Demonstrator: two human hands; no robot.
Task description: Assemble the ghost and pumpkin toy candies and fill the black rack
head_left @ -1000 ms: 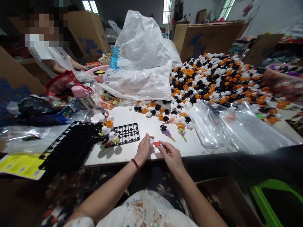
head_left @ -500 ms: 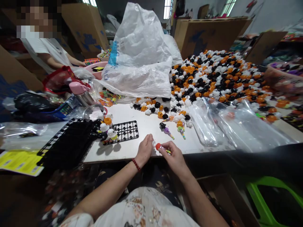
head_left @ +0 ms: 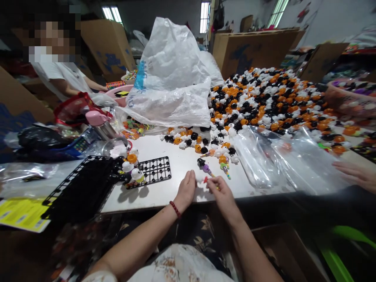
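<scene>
A white worktop (head_left: 182, 158) is carrying a great heap of orange, black and white figures (head_left: 264, 103), and a small red piece (head_left: 205, 179) is being held above its near edge.
The heap is filling the far right part; a crumpled white bag (head_left: 173, 70) is standing left of it toward the far edge, and clear bags (head_left: 255, 160) are lying toward the near right. A black grid (head_left: 155, 168) is lying toward the near left corner. Another person's hand (head_left: 355, 174) is showing beside the clear bags. The left hand (head_left: 186, 190) is facing the right hand (head_left: 221, 192), whose grip is grasping the red piece between thumb and fingers; whether the left grip is holding the blurred white piece (head_left: 199, 181) beside it, I cannot tell. Two figure-topped sticks (head_left: 225, 166) are lying just beyond.
</scene>
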